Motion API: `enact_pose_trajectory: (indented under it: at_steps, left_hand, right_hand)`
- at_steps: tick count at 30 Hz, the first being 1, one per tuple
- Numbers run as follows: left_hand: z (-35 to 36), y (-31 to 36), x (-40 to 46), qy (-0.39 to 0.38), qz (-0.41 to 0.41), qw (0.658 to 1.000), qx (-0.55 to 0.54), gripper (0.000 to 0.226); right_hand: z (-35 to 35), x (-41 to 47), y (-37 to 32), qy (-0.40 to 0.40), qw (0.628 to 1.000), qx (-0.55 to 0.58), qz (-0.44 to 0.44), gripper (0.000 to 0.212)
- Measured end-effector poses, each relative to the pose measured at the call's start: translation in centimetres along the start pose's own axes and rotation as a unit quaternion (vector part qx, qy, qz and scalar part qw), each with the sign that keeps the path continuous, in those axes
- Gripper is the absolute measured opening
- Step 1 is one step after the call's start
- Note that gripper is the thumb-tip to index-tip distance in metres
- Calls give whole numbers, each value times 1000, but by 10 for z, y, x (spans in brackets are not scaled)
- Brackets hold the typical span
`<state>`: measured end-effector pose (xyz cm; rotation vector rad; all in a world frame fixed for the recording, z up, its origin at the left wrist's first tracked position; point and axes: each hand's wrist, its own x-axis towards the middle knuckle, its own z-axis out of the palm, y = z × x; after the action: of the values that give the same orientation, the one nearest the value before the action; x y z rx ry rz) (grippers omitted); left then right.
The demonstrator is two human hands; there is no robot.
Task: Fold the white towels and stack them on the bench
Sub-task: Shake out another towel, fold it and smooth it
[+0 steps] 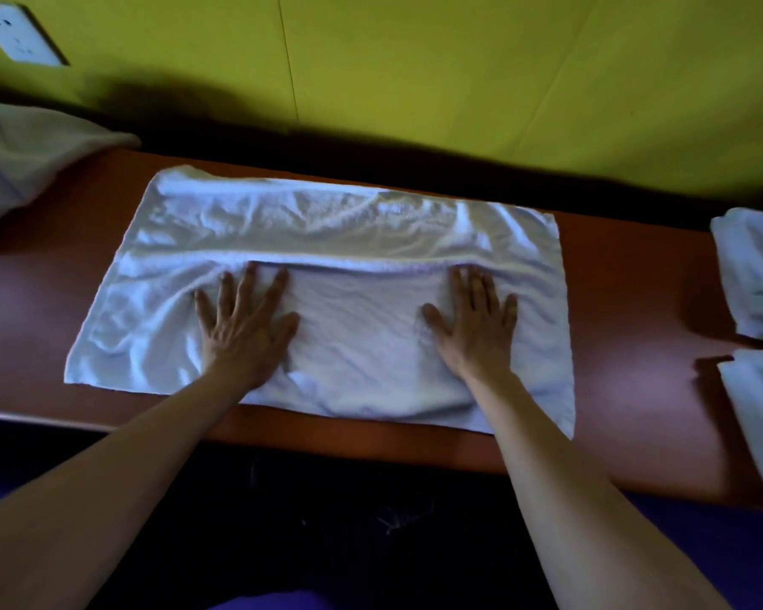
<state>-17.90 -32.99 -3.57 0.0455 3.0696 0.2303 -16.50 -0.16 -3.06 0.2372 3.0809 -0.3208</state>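
— What carries everything?

— A long reddish-brown bench (626, 301), running left to right along a yellow-green wall (415, 72). Its far edge meets the wall; its near edge faces the person.

— And the largest cloth?

— A white towel (327, 239) spread flat on the middle of the bench, its long axis parallel to the bench's long edges. Its near hem lies just inside the near edge, and its far hem stops short of the far edge. A raised crease runs lengthwise across it.

— Open room around it?

— Bare bench shows on both sides. Toward the left end lies a rumpled pale cloth (23, 165), apart from the towel. At the right end sit two folded white towels (754, 275), one behind the other, also apart.

— The hands?

— The left hand (245, 321) and the right hand (476, 319) both lie palm-down on the towel's near half, fingers straight and spread, pointing toward the wall, pressing the cloth and grasping nothing.

— Anything smaller?

— A white wall socket (18, 33), upper left.
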Motion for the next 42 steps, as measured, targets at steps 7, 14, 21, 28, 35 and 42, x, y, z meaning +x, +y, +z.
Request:
enact_pose_trajectory:
  at_steps: [7,14,21,28,35,42]
  left_hand:
    - [8,100,-63,139,224,963,-63,50]
    - [17,247,-131,56,427,900,-66,30]
    - [31,269,-122,20,359,930,-70,31]
    - [15,274,-138,-8,316,936,-156,12]
    - [-38,259,-166,-127,191,907,-352,15]
    - [-82,227,-171,-97,68,872,-475,26]
  right_hand:
    - [-19,-11,58,149,987,54,29,56]
    - [-52,25,114,110,985,89,94,48]
    - [-71,76,124,26,966,183,180,52]
    - [-75,95,112,-32,921,278,271,33]
    - [-102,78,122,-106,814,473,321,15]
    - [-133,73,104,-70,769,565,290,18]
